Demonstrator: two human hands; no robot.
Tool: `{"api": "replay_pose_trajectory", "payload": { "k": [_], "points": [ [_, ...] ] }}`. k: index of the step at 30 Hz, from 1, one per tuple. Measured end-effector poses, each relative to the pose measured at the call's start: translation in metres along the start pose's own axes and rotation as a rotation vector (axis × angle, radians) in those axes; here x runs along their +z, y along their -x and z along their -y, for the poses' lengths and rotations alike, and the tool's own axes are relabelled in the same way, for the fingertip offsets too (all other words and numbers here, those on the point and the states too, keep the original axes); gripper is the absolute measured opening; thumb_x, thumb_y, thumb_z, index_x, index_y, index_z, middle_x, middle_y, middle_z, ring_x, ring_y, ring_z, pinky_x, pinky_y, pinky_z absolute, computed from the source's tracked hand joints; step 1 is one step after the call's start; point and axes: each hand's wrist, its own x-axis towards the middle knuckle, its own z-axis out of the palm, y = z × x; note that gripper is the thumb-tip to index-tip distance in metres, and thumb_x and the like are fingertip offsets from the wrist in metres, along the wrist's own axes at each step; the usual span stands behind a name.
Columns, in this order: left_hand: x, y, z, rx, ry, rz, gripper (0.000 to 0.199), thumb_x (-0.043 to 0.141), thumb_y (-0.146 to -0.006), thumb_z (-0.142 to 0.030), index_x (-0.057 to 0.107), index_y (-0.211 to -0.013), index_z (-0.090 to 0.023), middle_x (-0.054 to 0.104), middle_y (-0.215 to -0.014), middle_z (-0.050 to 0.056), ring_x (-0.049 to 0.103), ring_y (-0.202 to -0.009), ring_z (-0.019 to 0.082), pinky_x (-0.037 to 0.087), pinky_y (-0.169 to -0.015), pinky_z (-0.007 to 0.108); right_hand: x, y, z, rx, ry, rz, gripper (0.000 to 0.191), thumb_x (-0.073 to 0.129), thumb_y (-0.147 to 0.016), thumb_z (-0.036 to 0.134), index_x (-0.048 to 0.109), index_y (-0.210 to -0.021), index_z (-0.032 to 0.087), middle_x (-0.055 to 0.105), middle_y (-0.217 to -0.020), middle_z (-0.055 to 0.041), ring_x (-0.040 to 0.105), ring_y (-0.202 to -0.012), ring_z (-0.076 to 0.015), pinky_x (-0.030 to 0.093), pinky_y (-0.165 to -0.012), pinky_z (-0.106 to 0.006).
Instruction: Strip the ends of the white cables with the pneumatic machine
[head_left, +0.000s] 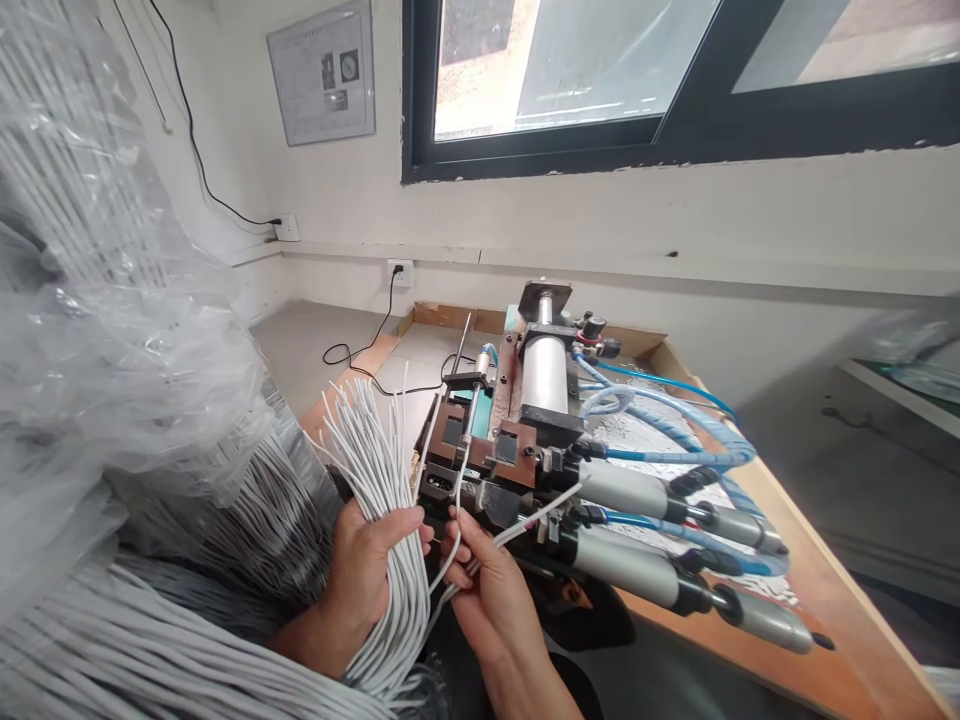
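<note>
My left hand (367,560) is closed around a thick bundle of white cables (386,480), whose loose ends fan out above the fist. To its right, my right hand (487,580) pinches a single white cable (459,490) between thumb and fingers. That cable runs up into the jaws of a pneumatic machine (516,450) just ahead. A couple more white cables (547,507) pass through the right hand and stick out to the right, in front of the machine's cylinders. Part of the right hand's fingers is hidden behind the cables.
Plastic-wrapped cable bundles (135,380) fill the left side. Silver cylinders (637,490) and blue air hoses (675,455) reach to the right over a wooden-edged bench (840,600) strewn with white scraps. A black power cord (379,350) crosses the bench to a wall socket (400,272).
</note>
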Motion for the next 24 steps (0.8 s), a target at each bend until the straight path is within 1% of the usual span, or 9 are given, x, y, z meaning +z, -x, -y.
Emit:
{"api": "replay_pose_trajectory", "payload": {
  "k": [3,6,8,11,14,16,18,21,24],
  "points": [
    [0.0,0.001,0.002,-0.013,0.0,0.008,0.016,0.069,-0.055,-0.015,0.058,-0.067,-0.013,0.061,-0.049,-0.002,0.058,-0.046,0.013,0.046,-0.047,0.023,0.001,0.001,-0.001,0.037,-0.033,0.006,0.027,0.081,-0.046,0.023,0.066,-0.065,0.012,0.055,-0.053,0.0023,0.038,-0.04,-0.0022,0.024,-0.032,-0.012],
    [-0.001,0.003,0.004,-0.021,0.003,0.017,0.018,0.069,-0.053,-0.014,0.059,-0.068,-0.013,0.061,-0.048,-0.003,0.057,-0.045,0.013,0.044,-0.045,0.022,0.004,0.006,-0.002,0.076,-0.015,0.002,0.03,0.081,-0.047,0.026,0.067,-0.069,0.012,0.058,-0.057,0.0006,0.049,-0.048,-0.0073,0.036,-0.04,-0.017],
    [-0.002,0.006,0.006,-0.026,0.008,0.043,0.019,0.069,-0.053,-0.014,0.061,-0.07,-0.013,0.062,-0.051,-0.002,0.057,-0.045,0.013,0.044,-0.045,0.022,0.007,0.01,-0.002,0.074,0.038,0.023,0.033,0.079,-0.051,0.032,0.068,-0.073,0.012,0.058,-0.056,0.0007,0.051,-0.05,-0.0098,0.04,-0.046,-0.021],
    [-0.003,0.01,0.01,-0.038,0.001,0.123,0.02,0.067,-0.055,-0.012,0.063,-0.075,-0.012,0.063,-0.053,0.0,0.056,-0.047,0.012,0.043,-0.045,0.021,0.009,0.015,-0.003,0.0,0.148,0.1,0.034,0.076,-0.055,0.038,0.069,-0.076,0.012,0.051,-0.048,0.0036,0.045,-0.045,-0.0083,0.037,-0.046,-0.021],
    [-0.007,0.013,0.014,-0.037,-0.003,0.156,0.022,0.068,-0.055,-0.01,0.064,-0.076,-0.012,0.065,-0.057,0.0,0.057,-0.051,0.013,0.044,-0.049,0.022,0.007,0.018,-0.007,-0.137,0.233,0.104,0.031,0.076,-0.055,0.038,0.069,-0.073,0.015,0.053,-0.052,0.0028,0.043,-0.046,-0.0084,0.033,-0.045,-0.021],
    [-0.011,0.014,0.015,-0.029,0.015,0.14,0.018,0.068,-0.055,-0.01,0.064,-0.072,-0.013,0.065,-0.059,0.0,0.058,-0.054,0.013,0.046,-0.054,0.024,0.002,0.019,-0.01,-0.198,0.268,0.071,0.029,0.075,-0.056,0.039,0.069,-0.072,0.016,0.056,-0.057,0.0014,0.044,-0.048,-0.0088,0.033,-0.046,-0.021],
    [-0.015,0.014,0.014,-0.019,0.026,0.107,0.014,0.069,-0.055,-0.011,0.063,-0.067,-0.013,0.064,-0.057,-0.001,0.059,-0.055,0.014,0.047,-0.057,0.026,-0.005,0.02,-0.013,-0.222,0.295,0.034,0.029,0.074,-0.058,0.04,0.069,-0.072,0.016,0.054,-0.057,0.0014,0.042,-0.049,-0.0083,0.031,-0.045,-0.02],
    [-0.019,0.014,0.013,-0.029,0.01,0.039,0.014,0.071,-0.053,-0.013,0.061,-0.063,-0.014,0.062,-0.052,-0.002,0.059,-0.051,0.014,0.047,-0.055,0.026,-0.014,0.021,-0.016,-0.222,0.331,0.004,0.029,0.074,-0.058,0.04,0.07,-0.072,0.015,0.048,-0.051,0.0026,0.037,-0.047,-0.0076,0.025,-0.042,-0.019],
    [-0.02,0.014,0.013,-0.047,0.004,0.017,0.018,0.073,-0.052,-0.016,0.06,-0.065,-0.014,0.063,-0.052,-0.001,0.06,-0.052,0.015,0.048,-0.053,0.026,-0.017,0.021,-0.015,-0.208,0.334,0.019,0.029,0.073,-0.058,0.039,0.07,-0.071,0.013,0.046,-0.049,0.0025,0.033,-0.046,-0.0073,0.022,-0.041,-0.02]
  ]
}}
